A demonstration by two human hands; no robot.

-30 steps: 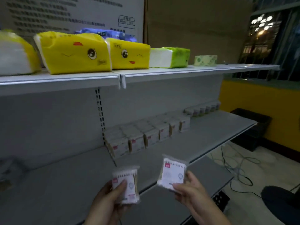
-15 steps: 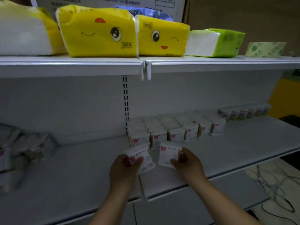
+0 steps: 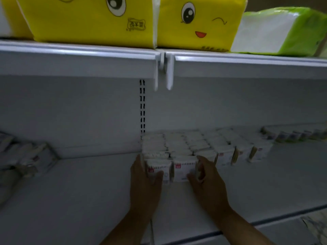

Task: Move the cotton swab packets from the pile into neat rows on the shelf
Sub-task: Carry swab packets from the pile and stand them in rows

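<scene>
Head view: I see my left hand point(image 3: 143, 181), fingers and thumb curled round one cotton swab packet point(image 3: 158, 169), and my right hand point(image 3: 207, 177) gripping a second packet point(image 3: 184, 169). Both packets stand on the shelf point(image 3: 79, 191) below the slotted upright point(image 3: 142, 106), against the rows point(image 3: 194, 145). The pile point(image 3: 26, 156) lies far left of the upright.

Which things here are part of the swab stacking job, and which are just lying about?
In the job:
left hand gripping the left packet
right hand gripping the right packet
rows of packets behind them
pile on the far left
lower shelf

Lying about:
yellow tissue packs
green tissue pack
upper shelf
</scene>
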